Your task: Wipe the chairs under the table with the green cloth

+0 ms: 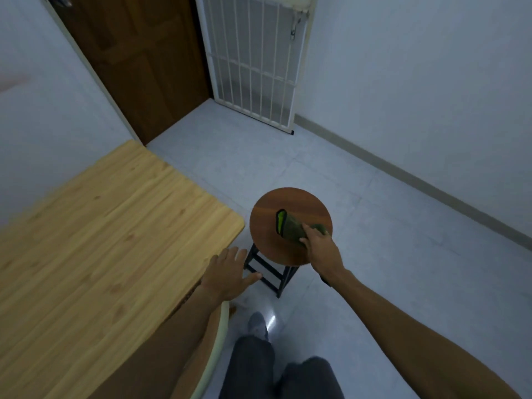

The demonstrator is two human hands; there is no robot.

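Round dark-brown wooden stool (289, 223) on black legs stands on the pale tiled floor (374, 226), just off the rounded corner of the light pine table (115, 226). Right hand (318, 243) presses a folded green cloth (290, 227) flat on the seat, fingers closed over its near end. Left hand (229, 273) is open, fingers spread, at the table's edge beside the stool legs.

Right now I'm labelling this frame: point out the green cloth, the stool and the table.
green cloth (290, 227), head view, folded middle.
stool (267, 226), head view, bare round seat.
table (115, 226), head view, bare wooden top.
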